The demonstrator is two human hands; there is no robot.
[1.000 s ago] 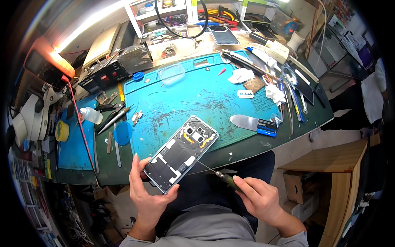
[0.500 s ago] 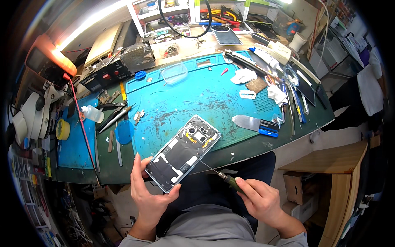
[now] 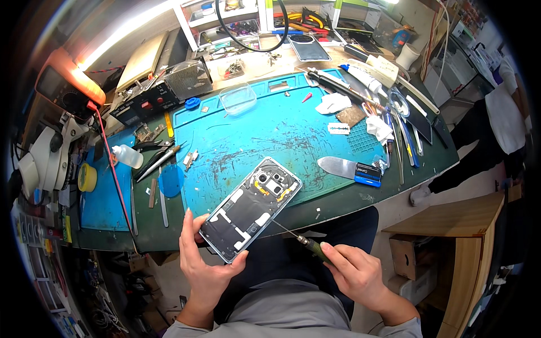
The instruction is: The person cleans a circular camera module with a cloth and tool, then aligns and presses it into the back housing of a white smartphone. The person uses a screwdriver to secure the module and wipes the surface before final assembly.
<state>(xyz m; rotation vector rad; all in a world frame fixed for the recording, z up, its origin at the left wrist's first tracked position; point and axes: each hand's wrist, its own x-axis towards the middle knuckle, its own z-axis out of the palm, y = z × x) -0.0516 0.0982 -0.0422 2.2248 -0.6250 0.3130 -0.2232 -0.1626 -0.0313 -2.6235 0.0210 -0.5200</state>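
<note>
An opened smartphone [image 3: 248,208], its back cover off and its black inside facing up, is tilted over the near edge of the bench. My left hand [image 3: 208,270] grips its lower end, thumb on the near side and fingers on the far side. My right hand [image 3: 355,276] is closed around the green handle of a thin tool [image 3: 315,249], which looks like a screwdriver or a pick. Its slim metal tip meets the phone's right long edge; whether it goes into a gap there is too small to tell.
A blue work mat [image 3: 225,135] covers the bench. To the right lie a flat blade with a blue-black handle [image 3: 366,174], a razor blade [image 3: 339,129] and several tools. A multimeter [image 3: 67,84], a squeeze bottle [image 3: 127,156] and tweezers are at left. A person [image 3: 499,124] stands at far right.
My hands, the phone and the tool stay almost still. At far right, the other person's leg and foot have shifted left.
</note>
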